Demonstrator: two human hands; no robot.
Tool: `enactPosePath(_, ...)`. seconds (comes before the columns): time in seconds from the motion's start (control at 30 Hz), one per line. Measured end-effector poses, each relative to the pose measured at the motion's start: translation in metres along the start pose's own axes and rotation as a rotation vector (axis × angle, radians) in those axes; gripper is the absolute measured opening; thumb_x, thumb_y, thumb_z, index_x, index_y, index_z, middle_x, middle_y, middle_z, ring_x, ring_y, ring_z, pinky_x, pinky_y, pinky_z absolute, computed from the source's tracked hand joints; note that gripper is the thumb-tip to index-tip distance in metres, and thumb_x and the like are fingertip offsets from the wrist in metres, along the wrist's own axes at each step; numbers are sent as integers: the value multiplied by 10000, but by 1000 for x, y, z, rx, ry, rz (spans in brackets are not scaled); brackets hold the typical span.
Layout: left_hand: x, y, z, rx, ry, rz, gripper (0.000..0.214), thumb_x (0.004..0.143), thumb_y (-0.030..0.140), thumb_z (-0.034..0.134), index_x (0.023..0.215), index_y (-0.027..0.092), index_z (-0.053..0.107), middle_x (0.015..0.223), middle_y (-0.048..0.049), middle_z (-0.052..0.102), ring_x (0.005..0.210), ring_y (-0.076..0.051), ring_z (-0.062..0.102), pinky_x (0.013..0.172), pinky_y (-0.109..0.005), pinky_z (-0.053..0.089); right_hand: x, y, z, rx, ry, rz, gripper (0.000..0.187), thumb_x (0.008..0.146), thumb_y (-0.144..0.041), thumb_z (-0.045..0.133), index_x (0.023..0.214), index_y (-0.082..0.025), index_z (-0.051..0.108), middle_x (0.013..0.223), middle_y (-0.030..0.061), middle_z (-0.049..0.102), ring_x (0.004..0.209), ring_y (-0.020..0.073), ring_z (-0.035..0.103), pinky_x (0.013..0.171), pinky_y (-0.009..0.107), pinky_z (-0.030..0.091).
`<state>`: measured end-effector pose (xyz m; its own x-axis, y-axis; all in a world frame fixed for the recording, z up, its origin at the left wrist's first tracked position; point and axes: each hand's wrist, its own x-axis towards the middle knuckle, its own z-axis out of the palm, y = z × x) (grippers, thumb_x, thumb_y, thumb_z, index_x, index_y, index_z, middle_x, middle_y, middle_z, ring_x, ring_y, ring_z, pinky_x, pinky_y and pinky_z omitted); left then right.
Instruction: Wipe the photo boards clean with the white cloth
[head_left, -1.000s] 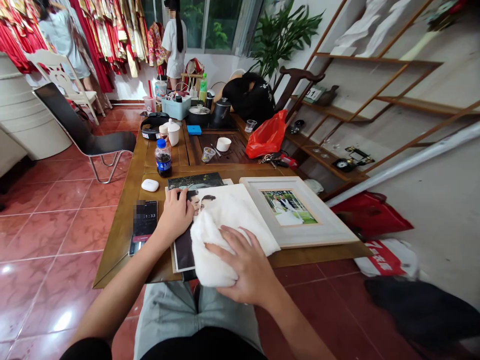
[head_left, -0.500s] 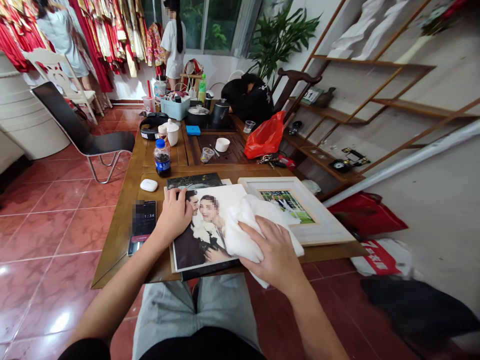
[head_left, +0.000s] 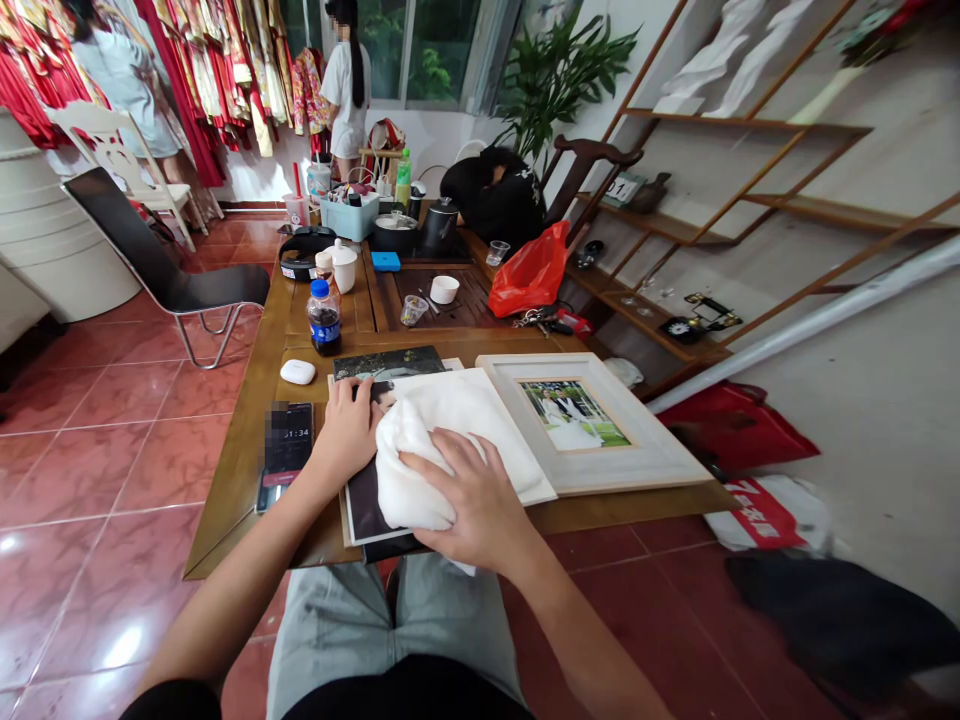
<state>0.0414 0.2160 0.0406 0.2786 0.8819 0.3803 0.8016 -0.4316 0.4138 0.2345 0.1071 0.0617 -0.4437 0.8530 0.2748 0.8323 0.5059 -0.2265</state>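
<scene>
A large wedding photo print point(head_left: 517, 462) lies near the table's front edge, on top of a stack of other pictures. My left hand point(head_left: 349, 425) holds its upper left edge, the fingers bent over the border. A bunched white cloth point(head_left: 409, 465) is pressed onto the print's left half under my right hand point(head_left: 476, 495), whose fingers grip it. The cloth hides most of the printed couple. Beneath the print, a darker picture point(head_left: 390, 362) sticks out at the back. To the right is a white-framed wedding photo point(head_left: 577, 415).
Left of my arm lies a phone point(head_left: 289, 445), with a white earbud case point(head_left: 298, 372) and a cola bottle point(head_left: 324, 318) behind. Further back are a white cup point(head_left: 445, 290) and a red plastic bag point(head_left: 529, 272). One person point(head_left: 499, 200) leans on the table's far end.
My right hand has slid the white cloth leftward across the print, covering the couple and uncovering the print's right side and the framed photo's corner. My left hand stays put.
</scene>
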Motion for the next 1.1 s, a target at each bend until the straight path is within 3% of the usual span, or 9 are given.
enactPosePath(0.47, -1, 1, 4, 4, 29, -17, 419, 958, 203, 433, 1360, 128, 528, 1255, -160, 522, 1292, -329, 476, 1153, -568, 375, -12, 66, -9, -143, 91, 158, 632, 866, -554, 638, 1421, -261, 563, 1376, 160, 555, 1286, 353, 488, 1026, 516, 364)
enactPosePath(0.63, 0, 2, 2, 14, 15, -13, 423, 958, 195, 429, 1354, 83, 527, 1263, -188, 522, 1279, -334, 481, 1141, -557, 386, 1, 62, -11, -143, 50, 154, 624, 884, -542, 613, 1436, -259, 544, 1403, 161, 534, 1289, 366, 469, 1017, 532, 357)
enactPosePath(0.93, -1, 1, 2, 10, 16, -16, 403, 968, 196, 442, 1349, 98, 528, 1255, -177, 518, 1296, -339, 477, 1119, -541, 412, 39, 32, -6, -84, -50, 21, 699, 884, -578, 628, 1490, -258, 491, 1439, 187, 492, 1310, 369, 429, 1058, 534, 308)
enactPosePath(1.1, 0, 1, 1, 33, -8, -12, 414, 978, 199, 425, 1361, 76, 521, 1262, -189, 521, 1291, -345, 477, 1125, -553, 399, 43, 33, -5, -34, -62, 17, 708, 860, -580, 665, 1484, -290, 498, 1453, 167, 500, 1333, 362, 431, 1085, 537, 293)
